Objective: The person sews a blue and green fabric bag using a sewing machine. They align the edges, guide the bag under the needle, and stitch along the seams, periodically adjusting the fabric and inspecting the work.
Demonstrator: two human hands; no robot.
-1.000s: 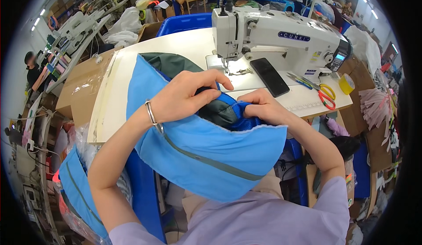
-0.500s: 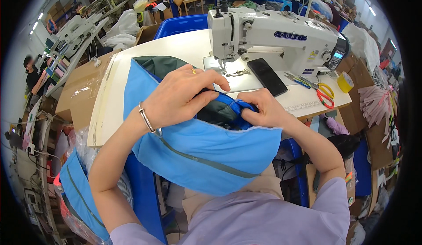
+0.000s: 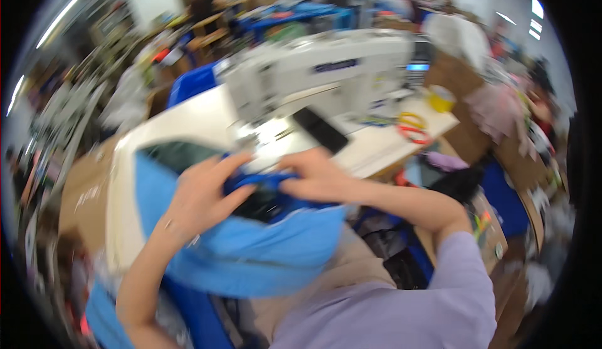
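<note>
A light blue fabric piece [image 3: 251,255] with a dark green inner layer [image 3: 179,156] lies over the table's front edge and my lap. At its opening runs a deeper blue edge strip [image 3: 266,178]. My left hand [image 3: 204,192] is around the left part of this edge, thumb below and fingers above, with a bracelet at the wrist. From the other side my right hand [image 3: 313,175] pinches the same strip between thumb and fingers. Just beyond both hands is the needle area of a white sewing machine [image 3: 326,64]. Motion blur hides the finer stitching.
On the white table [image 3: 194,114] lie a black phone [image 3: 320,130], scissors with red and yellow handles [image 3: 414,130] and a yellow tape roll [image 3: 441,98]. A blue bin [image 3: 191,86] stands behind. A cardboard box [image 3: 88,189] is at the left.
The view has swung, so the machine and table appear further left and are smeared. My right hand has shifted toward my left along the edge strip, and the fabric has moved with my hands.
</note>
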